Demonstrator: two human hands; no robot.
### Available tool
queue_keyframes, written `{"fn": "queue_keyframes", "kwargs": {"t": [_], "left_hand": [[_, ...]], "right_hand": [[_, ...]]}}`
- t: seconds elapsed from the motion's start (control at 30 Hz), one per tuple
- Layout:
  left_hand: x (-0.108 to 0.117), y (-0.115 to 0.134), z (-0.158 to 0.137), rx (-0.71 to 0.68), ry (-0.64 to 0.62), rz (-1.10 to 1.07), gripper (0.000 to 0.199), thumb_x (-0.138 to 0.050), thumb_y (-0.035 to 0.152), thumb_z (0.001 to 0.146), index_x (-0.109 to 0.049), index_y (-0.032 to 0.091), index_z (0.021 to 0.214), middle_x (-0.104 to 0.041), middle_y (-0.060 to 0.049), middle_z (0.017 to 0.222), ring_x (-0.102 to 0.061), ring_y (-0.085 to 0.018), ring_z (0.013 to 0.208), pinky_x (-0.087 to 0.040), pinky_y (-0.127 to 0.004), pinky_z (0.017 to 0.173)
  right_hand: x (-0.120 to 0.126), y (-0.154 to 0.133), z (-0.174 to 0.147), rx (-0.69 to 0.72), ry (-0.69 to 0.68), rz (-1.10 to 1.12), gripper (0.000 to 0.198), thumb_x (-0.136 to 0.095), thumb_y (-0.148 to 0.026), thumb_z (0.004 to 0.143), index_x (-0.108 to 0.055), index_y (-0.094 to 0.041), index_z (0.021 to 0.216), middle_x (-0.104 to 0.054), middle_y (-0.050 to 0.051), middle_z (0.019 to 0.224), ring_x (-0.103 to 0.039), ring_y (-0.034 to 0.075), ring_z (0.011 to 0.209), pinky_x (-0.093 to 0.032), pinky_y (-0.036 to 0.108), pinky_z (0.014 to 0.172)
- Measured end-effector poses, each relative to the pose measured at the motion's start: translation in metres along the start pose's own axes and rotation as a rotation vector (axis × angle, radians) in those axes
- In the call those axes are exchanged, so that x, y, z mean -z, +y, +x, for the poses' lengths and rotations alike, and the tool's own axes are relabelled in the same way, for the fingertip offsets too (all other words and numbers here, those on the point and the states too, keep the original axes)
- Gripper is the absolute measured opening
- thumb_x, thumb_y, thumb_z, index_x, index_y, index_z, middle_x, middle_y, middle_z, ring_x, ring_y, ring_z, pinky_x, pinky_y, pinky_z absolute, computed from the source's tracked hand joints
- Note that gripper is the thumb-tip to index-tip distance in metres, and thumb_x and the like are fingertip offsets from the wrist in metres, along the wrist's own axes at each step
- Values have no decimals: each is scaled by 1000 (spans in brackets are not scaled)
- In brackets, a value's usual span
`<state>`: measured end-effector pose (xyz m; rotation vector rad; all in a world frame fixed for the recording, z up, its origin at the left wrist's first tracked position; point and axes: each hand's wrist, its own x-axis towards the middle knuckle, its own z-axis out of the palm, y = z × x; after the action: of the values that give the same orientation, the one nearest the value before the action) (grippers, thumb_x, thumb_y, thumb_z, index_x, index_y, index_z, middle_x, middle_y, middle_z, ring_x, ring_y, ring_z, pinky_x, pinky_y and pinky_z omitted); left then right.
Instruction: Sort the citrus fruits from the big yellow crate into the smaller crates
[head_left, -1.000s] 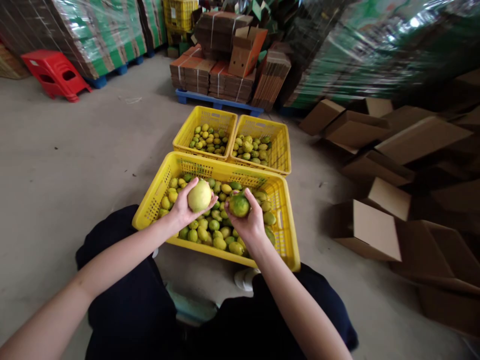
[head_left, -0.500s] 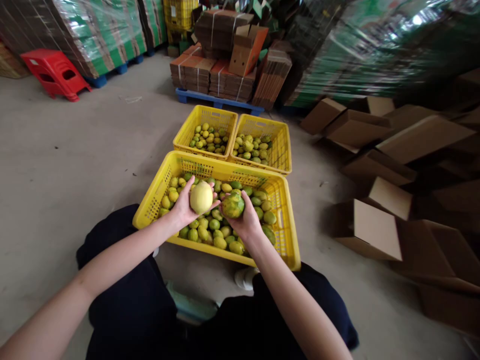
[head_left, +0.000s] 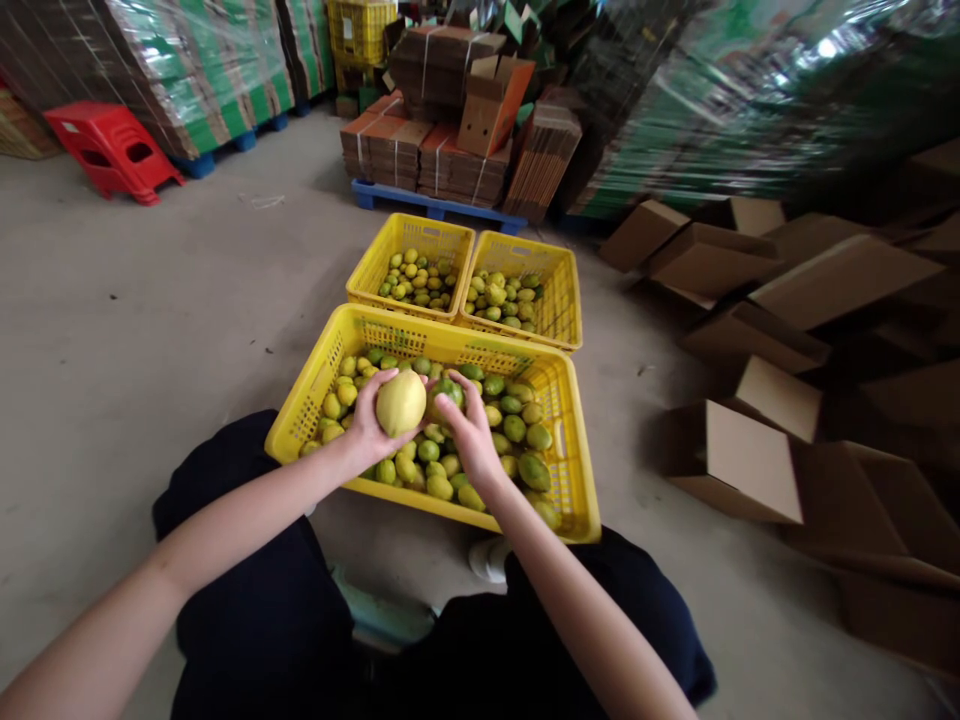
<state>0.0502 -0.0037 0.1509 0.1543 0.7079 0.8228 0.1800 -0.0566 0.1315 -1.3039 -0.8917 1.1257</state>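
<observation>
The left hand (head_left: 364,420) cups a pale yellow fruit (head_left: 401,404), its fingers (head_left: 385,376) partly open and curved around it. Just to the right, a green fruit (head_left: 445,388) lies between the thumb and bent fingers of the right hand (head_left: 474,436), partly hidden. Both fruits are above a yellow crate (head_left: 576,440) holding many smaller fruits (head_left: 439,487).

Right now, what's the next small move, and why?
Probably turn the green, rounded fruit in the right hand: that hand covers part of its skin, whereas the pale-yellow, oval fruit in the left hand is mostly visible.
</observation>
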Motion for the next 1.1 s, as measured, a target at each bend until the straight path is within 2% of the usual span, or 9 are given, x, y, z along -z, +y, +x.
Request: {"fn": "queue_keyframes", "kwargs": {"t": [0.1, 0.17, 0.23, 0.4, 0.5, 0.6, 0.73, 0.83, 1.1], "left_hand": [[2, -12, 1, -77, -8, 17, 22, -62, 26, 72, -70, 14, 89, -69, -2, 72, -64, -14, 61, -53, -24, 60], [4, -18, 2, -100, -43, 32, 31, -62, 25, 73, -70, 16, 101, -71, -2, 79, -67, -15, 68, -54, -24, 67], [6, -21, 3, -72, -58, 38, 34, -61, 30, 76, -69, 17, 107, -71, -1, 82, -68, -15, 72, -54, -25, 70], [13, -15, 11, 82, 33, 125, 27, -56, 37, 81, -63, 15, 67, -64, -2, 59, -61, -15, 53, -51, -25, 54], [12, -9, 17, 74, 4, 219, 19, -62, 27, 77, -59, 16, 62, -61, -1, 55, -59, -14, 51, -51, -26, 55], [6, -2, 17, -46, -134, 303, 13, -73, 23, 72, -66, 16, 81, -70, -3, 74, -66, -18, 72, -55, -30, 74], [-3, 13, 3, -466, -295, 572, 53, -86, 14, 58, -67, 21, 107, -69, -4, 108, -63, -20, 102, -49, -31, 93], [-7, 19, -9, -663, -369, 737, 57, -87, 9, 54, -68, 20, 106, -65, -7, 117, -58, -24, 114, -45, -33, 101], [-12, 17, -17, -652, -341, 692, 57, -85, -2, 47, -71, 19, 99, -63, -8, 115, -56, -25, 118, -42, -33, 105]], "right_hand": [[-13, 12, -9, 151, -50, -345, 95, -80, -64, 57, -45, -23, 135, -36, 15, 150, -29, 36, 143, -31, 52, 115], [-20, 19, -16, 189, -14, -508, 103, -82, -64, 52, -44, -19, 137, -27, 20, 153, -21, 40, 145, -30, 56, 115], [-25, 22, -22, 238, 43, -606, 94, -82, -60, 56, -47, -19, 133, -27, 22, 152, -24, 42, 143, -30, 59, 114], [-20, 12, -29, 486, 10, -631, 72, -83, -48, 59, -54, -21, 120, -37, 18, 142, -35, 39, 137, -32, 58, 113], [-8, -5, -27, 552, 20, -586, 70, -83, -43, 59, -54, -21, 119, -47, 15, 127, -46, 36, 126, -41, 55, 106], [8, -24, -21, 572, 76, -563, 65, -79, -34, 64, -52, -24, 122, -55, 10, 115, -56, 30, 111, -48, 50, 99], [26, -39, -10, 641, 136, -649, 57, -73, -22, 68, -53, -26, 122, -60, 7, 113, -60, 28, 107, -50, 46, 95], [29, -38, -5, 655, 146, -693, 55, -70, -19, 70, -53, -27, 122, -62, 7, 114, -60, 29, 107, -50, 47, 95], [26, -32, -6, 620, 126, -645, 54, -67, -17, 71, -53, -27, 123, -62, 8, 119, -58, 31, 113, -46, 50, 101]]}}
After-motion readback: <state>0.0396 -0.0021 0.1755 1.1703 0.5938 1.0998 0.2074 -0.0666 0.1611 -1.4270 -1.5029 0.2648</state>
